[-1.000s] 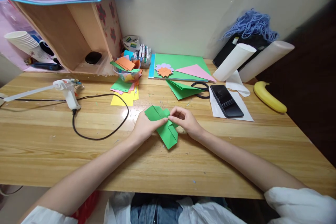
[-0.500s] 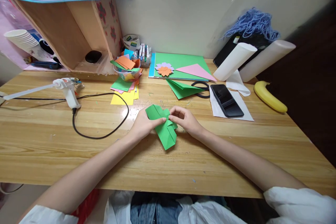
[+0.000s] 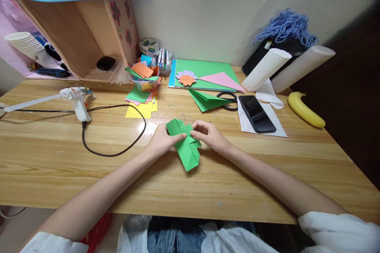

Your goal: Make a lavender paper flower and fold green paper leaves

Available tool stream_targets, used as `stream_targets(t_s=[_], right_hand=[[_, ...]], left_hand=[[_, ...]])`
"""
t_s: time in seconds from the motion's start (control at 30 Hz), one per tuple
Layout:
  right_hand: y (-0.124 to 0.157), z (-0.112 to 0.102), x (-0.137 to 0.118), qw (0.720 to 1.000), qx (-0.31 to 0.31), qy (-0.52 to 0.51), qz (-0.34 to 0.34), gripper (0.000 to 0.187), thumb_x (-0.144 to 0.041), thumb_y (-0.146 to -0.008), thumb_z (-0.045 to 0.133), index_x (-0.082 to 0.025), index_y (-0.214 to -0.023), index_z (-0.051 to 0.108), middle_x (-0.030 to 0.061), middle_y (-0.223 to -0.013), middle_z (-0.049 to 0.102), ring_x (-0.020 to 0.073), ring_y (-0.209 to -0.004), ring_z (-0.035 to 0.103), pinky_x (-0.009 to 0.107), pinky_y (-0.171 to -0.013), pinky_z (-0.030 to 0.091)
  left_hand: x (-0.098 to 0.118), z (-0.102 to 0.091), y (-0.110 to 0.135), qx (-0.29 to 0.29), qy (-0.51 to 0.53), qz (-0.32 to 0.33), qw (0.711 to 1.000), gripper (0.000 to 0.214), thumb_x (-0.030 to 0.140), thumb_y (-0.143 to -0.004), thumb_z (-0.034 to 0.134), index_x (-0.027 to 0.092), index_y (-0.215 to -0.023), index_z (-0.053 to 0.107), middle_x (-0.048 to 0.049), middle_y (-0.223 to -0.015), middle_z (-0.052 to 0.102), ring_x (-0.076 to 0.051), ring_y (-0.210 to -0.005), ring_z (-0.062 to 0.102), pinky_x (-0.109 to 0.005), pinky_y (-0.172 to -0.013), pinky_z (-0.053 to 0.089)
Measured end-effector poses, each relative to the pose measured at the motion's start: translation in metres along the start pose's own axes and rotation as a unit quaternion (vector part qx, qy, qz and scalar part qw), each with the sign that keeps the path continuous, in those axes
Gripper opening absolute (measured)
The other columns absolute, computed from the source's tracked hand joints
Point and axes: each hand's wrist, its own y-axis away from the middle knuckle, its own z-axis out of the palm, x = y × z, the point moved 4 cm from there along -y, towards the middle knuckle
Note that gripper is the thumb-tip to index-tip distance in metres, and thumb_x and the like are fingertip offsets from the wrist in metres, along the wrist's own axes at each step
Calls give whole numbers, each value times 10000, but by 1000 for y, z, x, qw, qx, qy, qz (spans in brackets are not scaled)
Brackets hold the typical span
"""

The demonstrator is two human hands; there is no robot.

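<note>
One hot glue gun (image 3: 79, 106) sits far left on the wooden table (image 3: 237, 197). Rightward, the left hand (image 3: 160, 140) pinches the folded green paper (image 3: 187, 153) at centre, thumb on top; the right hand (image 3: 213, 137) seems to pinch its right edge. The step looks like adjusting folds, calling for a steady left thumb against careful right fingertips. Since a second ago, the folded green paper's lower tip has swung slightly left; the right hand has barely moved.
</note>
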Motion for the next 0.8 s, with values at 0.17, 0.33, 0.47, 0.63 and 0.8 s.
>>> stream_targets(t_s=[0.17, 0.33, 0.47, 0.63, 0.8], right_hand=[[0, 1, 2, 1000, -16, -13, -1, 261, -364, -665, 667, -171, -689, 493, -31, -656, 478, 84, -579, 452, 222, -545, 369], [1, 0, 1, 1000, -10, -13, 8, 250, -375, -710, 623, -173, -668, 481, -36, -610, 490, 85, -546, 455, 221, -527, 365], [1, -1, -2, 1000, -12, -1, 8, 216, -355, -756, 570, -167, -667, 509, -21, -612, 529, 90, -542, 476, 227, -534, 383], [1, -3, -3, 1000, -10, 10, 1, 215, -340, -791, 520, -163, -669, 527, -12, -629, 543, 91, -553, 486, 226, -547, 396], [1, -2, 0, 1000, -4, 18, -4, 207, -338, -776, 540, -167, -665, 500, -24, -619, 523, 85, -533, 469, 222, -524, 382]], left_hand=[[1, 0, 1, -12, -10, 13, 1000, 144, 235, -606, 667, 153, -696, 589, -19, -688, 657, -172, -647, 605, -262, -588, 479], [2, 1, 0, -17, -4, 11, 1000, 117, 212, -603, 661, 153, -666, 582, -20, -683, 657, -172, -647, 606, -267, -599, 478], [3, 0, 0, -11, -6, 5, 1000, 102, 209, -601, 654, 148, -648, 586, -23, -682, 660, -177, -644, 605, -269, -592, 474], [2, -2, -2, -12, -20, 17, 1000, 132, 227, -614, 643, 133, -698, 602, -27, -730, 667, -175, -687, 606, -256, -616, 471], [0, -3, -3, -11, -24, 20, 999, 165, 227, -616, 643, 124, -739, 604, -31, -752, 667, -170, -697, 604, -252, -635, 470]])
